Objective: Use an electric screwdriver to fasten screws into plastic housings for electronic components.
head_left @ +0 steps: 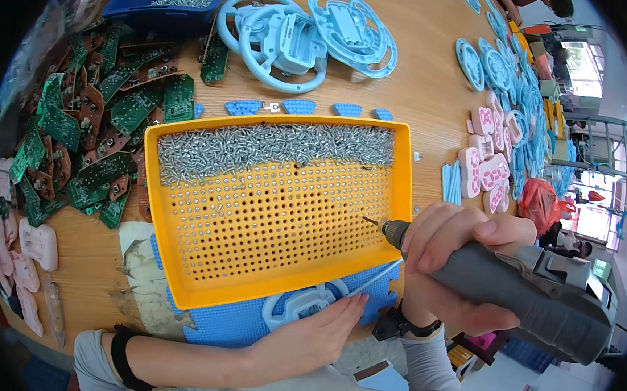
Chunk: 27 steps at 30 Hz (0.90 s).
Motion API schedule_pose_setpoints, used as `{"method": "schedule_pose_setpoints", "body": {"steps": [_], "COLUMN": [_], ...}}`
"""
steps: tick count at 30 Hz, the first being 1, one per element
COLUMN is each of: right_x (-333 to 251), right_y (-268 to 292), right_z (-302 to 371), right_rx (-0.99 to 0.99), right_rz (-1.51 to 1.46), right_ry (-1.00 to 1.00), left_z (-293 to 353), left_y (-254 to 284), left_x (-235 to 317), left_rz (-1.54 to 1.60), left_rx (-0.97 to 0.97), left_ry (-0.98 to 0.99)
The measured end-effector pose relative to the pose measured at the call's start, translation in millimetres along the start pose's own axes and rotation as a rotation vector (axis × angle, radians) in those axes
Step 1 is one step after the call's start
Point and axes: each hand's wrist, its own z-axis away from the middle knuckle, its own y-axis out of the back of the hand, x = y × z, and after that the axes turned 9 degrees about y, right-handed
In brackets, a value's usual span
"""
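My right hand is wrapped round a dark grey cordless electric screwdriver. The bit points left, over the right part of a yellow tray. Silver screws are heaped along the tray's far side, and its perforated floor holds several more in its holes. My left hand lies with fingers stretched out and together against a light blue toy steering wheel, partly under the tray's near edge. By those fingertips a thin pale strip slants up to the right; whether I hold it cannot be told.
Green and brown circuit boards pile up at left, below a dark blue bin of screws. Blue wheel shells lie beyond the tray. Pink casings and a red plastic bag are at right. A blue foam mat lies underneath.
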Motion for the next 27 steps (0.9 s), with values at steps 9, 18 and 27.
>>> {"method": "schedule_pose_setpoints", "body": {"steps": [9, 18, 27], "right_x": [1, -7, 2], "right_y": [-2, -3, -8], "right_z": [2, 0, 4], "right_rx": [-0.066, -0.059, -0.061], "right_rz": [0.068, 0.160, 0.087], "right_ry": [-0.021, -0.057, 0.011], "left_z": [1, 1, 2], "left_y": [-3, -2, -1], "left_x": [-1, -1, -3], "left_rz": [-0.002, -0.009, -0.020], "left_rx": [0.002, 0.000, -0.016], "left_ry": [-0.003, -0.004, -0.023]}}
